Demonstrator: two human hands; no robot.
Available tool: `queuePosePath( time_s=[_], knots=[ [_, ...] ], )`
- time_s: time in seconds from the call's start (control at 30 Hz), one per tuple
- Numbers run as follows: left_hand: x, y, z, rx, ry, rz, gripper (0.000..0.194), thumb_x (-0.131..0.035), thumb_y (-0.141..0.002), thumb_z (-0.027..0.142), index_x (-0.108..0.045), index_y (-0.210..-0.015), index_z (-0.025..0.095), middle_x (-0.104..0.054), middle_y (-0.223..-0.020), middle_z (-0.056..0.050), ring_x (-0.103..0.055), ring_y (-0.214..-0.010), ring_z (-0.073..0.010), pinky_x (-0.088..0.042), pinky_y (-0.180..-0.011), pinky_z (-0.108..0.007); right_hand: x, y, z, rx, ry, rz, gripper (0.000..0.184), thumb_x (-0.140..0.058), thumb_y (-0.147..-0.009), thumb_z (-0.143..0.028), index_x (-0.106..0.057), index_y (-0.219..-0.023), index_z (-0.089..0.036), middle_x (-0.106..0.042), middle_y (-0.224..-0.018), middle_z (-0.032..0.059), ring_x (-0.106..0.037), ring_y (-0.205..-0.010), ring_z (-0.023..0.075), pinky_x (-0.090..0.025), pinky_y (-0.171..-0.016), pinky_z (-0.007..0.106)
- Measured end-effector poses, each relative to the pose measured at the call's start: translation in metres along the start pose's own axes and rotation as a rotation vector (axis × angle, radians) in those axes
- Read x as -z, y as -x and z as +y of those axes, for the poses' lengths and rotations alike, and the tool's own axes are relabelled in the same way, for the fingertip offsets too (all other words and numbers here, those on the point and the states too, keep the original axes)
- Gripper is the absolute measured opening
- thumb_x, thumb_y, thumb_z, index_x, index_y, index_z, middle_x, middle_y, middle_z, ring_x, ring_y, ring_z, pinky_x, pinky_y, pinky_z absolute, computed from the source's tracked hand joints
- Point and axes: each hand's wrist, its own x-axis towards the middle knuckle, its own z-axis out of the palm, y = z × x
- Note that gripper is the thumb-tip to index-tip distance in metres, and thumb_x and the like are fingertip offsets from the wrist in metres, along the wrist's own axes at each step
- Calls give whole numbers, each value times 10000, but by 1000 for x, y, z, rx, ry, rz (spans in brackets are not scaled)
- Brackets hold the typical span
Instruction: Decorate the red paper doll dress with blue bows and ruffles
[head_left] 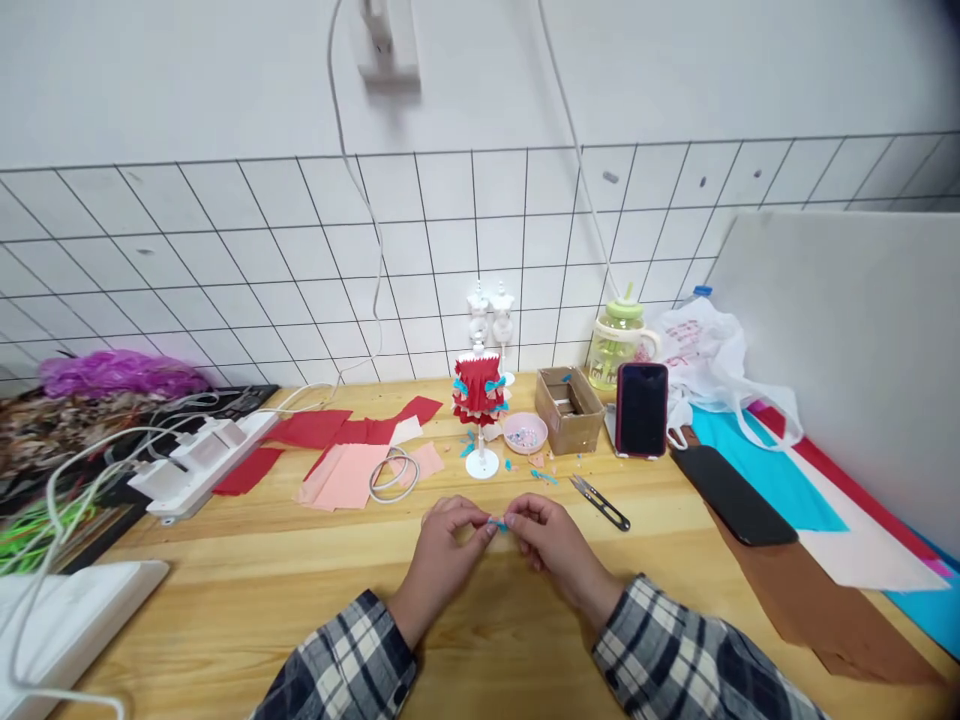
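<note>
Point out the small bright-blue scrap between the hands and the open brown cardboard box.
Small bright-blue scrap (pixel 499 525), head view, its middle.
Open brown cardboard box (pixel 577 434), head view, front wall.

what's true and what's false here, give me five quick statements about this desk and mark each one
1. The left hand and right hand both pinch a small blue piece. True.
2. The thread snips are in the right hand. False: they lie on the table, to the right of that hand.
3. The pink dish sits between the white display stand and the cardboard box. True.
4. The tiny dress on the stand is mostly blue. False: it is mostly red, with small blue bows.
5. The phone beside the box stands upright. True.
</note>
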Motion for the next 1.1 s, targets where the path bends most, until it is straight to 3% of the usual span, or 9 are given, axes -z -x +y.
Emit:
queuePosePath(
  time_s=[0.17,0.27,0.47,0.73,0.87,1.1],
  knots=[
    [3,0,4,35,-30,24,152,-649,-773,344,-732,-828,229,-687,-768,-51,-624,-801,-225,-475,-776,-378,3,-5,3,238,190,84,208,-641,-731,-372,-578,-720,-174,-501,-610,-32,-421,-537,98,-328,-487,220],
    [3,1,3,62,12,7,195,-675,-755,359,-722,-876,214,-688,-821,-55,-623,-835,-224,-473,-810,-383,3,-3,1,273,197,92,220,-611,-755,-393,-575,-741,-176,-541,-676,-8,-464,-598,122,-363,-540,240],
    [-5,1,1,103,132,-73,168,-667,-766,355,-692,-791,190,-666,-850,-54,-619,-852,-202,-475,-813,-333,0,1,-4,260,267,72,197,-602,-747,-366,-593,-750,-169,-558,-681,-4,-452,-608,125,-364,-564,248],
    [-6,0,0,96,117,-118,172,-632,-788,346,-652,-743,181,-641,-838,-50,-593,-859,-200,-452,-822,-326,4,0,-3,238,311,63,169,-627,-732,-335,-613,-753,-168,-529,-629,-32,-426,-547,96,-352,-518,226],
    [-5,-1,-2,130,185,-111,201,-613,-802,368,-658,-770,174,-646,-834,-55,-600,-847,-200,-457,-804,-318,2,2,-2,140,180,-1,293,-643,-737,-401,-635,-917,-171,-553,-662,-30,-388,-448,74,-321,-396,213],
    [-6,0,1,91,120,-60,176,-633,-780,354,-669,-764,183,-649,-838,-59,-591,-864,-216,-443,-826,-347,-6,5,1,11,-114,-9,319,-712,-686,-429,-603,-830,-167,-471,-564,-65,-376,-454,60,-294,-349,162]
  ],
)
